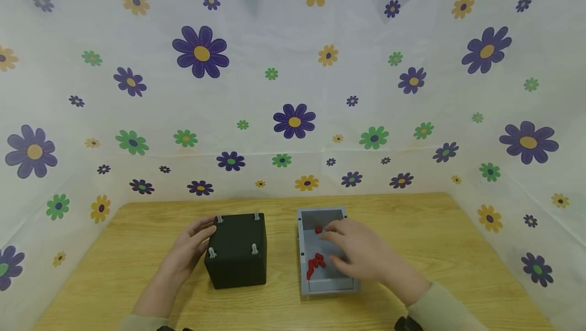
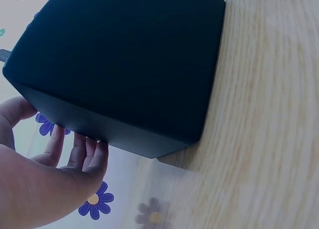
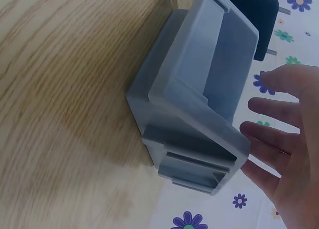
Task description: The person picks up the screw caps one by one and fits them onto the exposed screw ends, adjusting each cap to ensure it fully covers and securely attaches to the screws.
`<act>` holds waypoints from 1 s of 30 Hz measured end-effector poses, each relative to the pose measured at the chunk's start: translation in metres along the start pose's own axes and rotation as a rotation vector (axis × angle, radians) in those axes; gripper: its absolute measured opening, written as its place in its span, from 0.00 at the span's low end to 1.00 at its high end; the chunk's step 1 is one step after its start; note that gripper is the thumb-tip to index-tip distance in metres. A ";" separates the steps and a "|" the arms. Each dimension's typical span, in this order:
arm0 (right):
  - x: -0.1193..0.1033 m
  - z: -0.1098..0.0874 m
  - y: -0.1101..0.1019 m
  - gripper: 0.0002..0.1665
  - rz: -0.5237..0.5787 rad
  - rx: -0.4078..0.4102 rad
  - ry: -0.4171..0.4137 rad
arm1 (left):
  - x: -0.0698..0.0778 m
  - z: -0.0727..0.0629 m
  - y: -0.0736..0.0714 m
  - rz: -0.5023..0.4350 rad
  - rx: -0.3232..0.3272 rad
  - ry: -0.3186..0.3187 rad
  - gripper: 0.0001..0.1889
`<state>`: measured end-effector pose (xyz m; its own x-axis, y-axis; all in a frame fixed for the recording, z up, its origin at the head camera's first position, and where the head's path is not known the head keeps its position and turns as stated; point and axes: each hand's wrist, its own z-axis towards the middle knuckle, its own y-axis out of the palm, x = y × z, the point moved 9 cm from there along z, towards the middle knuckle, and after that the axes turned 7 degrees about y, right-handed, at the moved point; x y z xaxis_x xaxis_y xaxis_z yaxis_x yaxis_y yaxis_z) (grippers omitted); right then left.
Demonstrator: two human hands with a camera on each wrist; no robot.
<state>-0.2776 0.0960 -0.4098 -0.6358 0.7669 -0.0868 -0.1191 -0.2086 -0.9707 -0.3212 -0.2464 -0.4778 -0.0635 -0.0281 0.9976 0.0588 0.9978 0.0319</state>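
A black block stands on the table with a grey threaded post rising near each top corner. My left hand rests against its left side, thumb near the top edge; the left wrist view shows the fingertips at the block's side. To the right is a grey bin with several small red pieces lying on its floor, and another red piece farther back. Over the bin's right side hovers my right hand, fingers spread and loosely bent, with nothing between them.
Wood-grain table lies under both things, with a strip of it between block and bin. A white sheet printed with flowers encloses the back and both sides. The bin's ribbed outer wall shows in the right wrist view.
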 end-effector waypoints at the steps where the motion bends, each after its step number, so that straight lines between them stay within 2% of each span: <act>1: 0.000 0.001 0.002 0.23 -0.005 -0.002 -0.005 | 0.000 0.000 0.000 0.000 0.001 0.000 0.29; 14: -0.009 0.006 0.016 0.21 -0.016 -0.023 -0.003 | -0.001 0.000 -0.001 0.005 0.008 -0.009 0.30; 23: -0.014 0.010 0.022 0.20 -0.019 -0.008 -0.016 | 0.000 0.000 -0.002 -0.009 0.014 0.010 0.26; 30: -0.016 0.012 0.029 0.20 -0.021 -0.031 -0.007 | -0.001 0.000 -0.001 -0.017 0.014 0.010 0.24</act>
<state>-0.2805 0.0704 -0.4339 -0.6387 0.7667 -0.0650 -0.1086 -0.1734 -0.9788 -0.3216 -0.2475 -0.4783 -0.0544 -0.0457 0.9975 0.0440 0.9979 0.0481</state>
